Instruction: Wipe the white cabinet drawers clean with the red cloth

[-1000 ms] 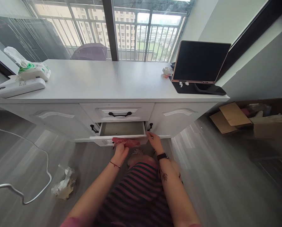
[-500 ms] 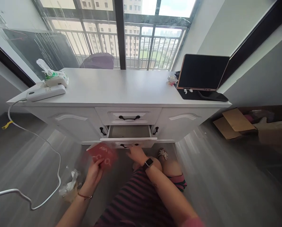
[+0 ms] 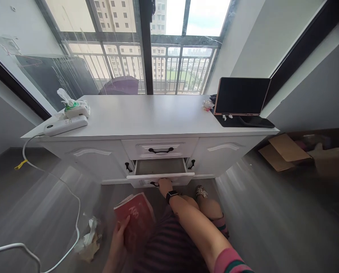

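Note:
In my left hand (image 3: pixel 118 237) is a red booklet (image 3: pixel 139 222) with pale lettering on its cover, held by its left side with the thumb on top. It is low, in front of the cabinet and beside my lap. My right hand (image 3: pixel 165 185) is closed on the black handle (image 3: pixel 154 184) of the lower middle drawer (image 3: pixel 160 176), its fingers partly hidden. That drawer stands pulled out, and its grey inside shows. Above it is a closed drawer (image 3: pixel 173 143) with its own black handle.
On the white cabinet top (image 3: pixel 146 117) are a tissue pack (image 3: pixel 77 109) and a power strip (image 3: pixel 65 125) at left, a tablet (image 3: pixel 242 96) and earbuds at right. A white cable (image 3: pixel 78 212) and plastic packaging (image 3: pixel 89 239) lie on the floor. An open cardboard box (image 3: pixel 290 148) sits at right.
My right hand has closed on the drawer handle. My left hand has lowered the red booklet and brought it rightward, nearer my lap. The view has tilted up slightly.

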Available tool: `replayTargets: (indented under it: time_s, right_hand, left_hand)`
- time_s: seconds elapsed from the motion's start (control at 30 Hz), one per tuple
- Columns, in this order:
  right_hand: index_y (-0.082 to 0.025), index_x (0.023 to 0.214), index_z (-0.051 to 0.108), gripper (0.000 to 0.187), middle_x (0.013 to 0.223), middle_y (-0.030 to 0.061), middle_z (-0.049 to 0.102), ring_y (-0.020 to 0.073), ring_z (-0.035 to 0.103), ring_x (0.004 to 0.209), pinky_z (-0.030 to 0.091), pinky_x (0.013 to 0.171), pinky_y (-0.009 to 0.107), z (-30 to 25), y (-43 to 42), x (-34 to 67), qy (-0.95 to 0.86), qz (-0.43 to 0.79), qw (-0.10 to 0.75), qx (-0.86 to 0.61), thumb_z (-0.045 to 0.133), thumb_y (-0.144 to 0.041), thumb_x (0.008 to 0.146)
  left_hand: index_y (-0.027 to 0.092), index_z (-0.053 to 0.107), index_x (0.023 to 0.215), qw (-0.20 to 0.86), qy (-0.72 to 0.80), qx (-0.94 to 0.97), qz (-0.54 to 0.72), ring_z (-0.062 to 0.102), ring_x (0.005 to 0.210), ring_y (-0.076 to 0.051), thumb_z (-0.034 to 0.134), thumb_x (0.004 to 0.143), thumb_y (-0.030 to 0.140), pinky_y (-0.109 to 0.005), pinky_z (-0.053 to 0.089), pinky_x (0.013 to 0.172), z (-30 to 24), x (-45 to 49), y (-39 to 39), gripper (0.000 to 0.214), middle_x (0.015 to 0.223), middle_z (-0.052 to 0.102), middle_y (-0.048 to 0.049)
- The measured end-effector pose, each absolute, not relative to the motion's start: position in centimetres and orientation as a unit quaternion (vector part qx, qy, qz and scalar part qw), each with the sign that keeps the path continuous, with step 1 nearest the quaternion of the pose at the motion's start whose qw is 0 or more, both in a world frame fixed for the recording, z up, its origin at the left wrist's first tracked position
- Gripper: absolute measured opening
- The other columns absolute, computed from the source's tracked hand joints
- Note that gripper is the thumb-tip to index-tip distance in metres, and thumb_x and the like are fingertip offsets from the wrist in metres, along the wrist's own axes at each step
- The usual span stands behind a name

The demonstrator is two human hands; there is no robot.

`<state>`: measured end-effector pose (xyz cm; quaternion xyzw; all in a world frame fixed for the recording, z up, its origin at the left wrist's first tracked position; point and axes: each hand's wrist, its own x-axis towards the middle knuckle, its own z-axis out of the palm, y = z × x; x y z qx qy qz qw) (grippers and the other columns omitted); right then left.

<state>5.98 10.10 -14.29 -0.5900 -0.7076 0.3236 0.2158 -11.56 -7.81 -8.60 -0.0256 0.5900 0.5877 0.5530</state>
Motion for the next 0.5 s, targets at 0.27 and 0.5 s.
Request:
replayTargets:
  time_s: [0.27,0.5]
  right_hand:
    - [-0.015,0.086,0.064,0.007,0.089,0.0072,0.068,0.0211,0.063,0.087,0.049,0.083,0.039,-14.8,13.7,6.9,-0.69,0.276,0.119,-0.658,0.065,-0.021,0.082]
    - [-0.013,0.132,0.048,0.047,0.127,0.0194,0.053,0.0341,0.051,0.117,0.045,0.089,0.042,-15.3,15.9,6.8,-0.669,0.288,0.15,-0.669,0.049,-0.007,0.085]
  left_hand:
    - [0.021,0.066,0.091,0.518,0.628,-0.06,0.578,0.072,0.075,-0.02,0.068,0.074,0.009,-0.03,0.059,0.073,-9.2,-13.0,-7.9,0.021,0.077,0.074,-0.0002]
    - [0.024,0.064,0.081,0.464,0.676,-0.048,0.57,0.072,0.084,-0.024,0.066,0.073,0.013,-0.035,0.058,0.081,-8.2,-13.1,-8.4,0.013,0.066,0.071,0.0007]
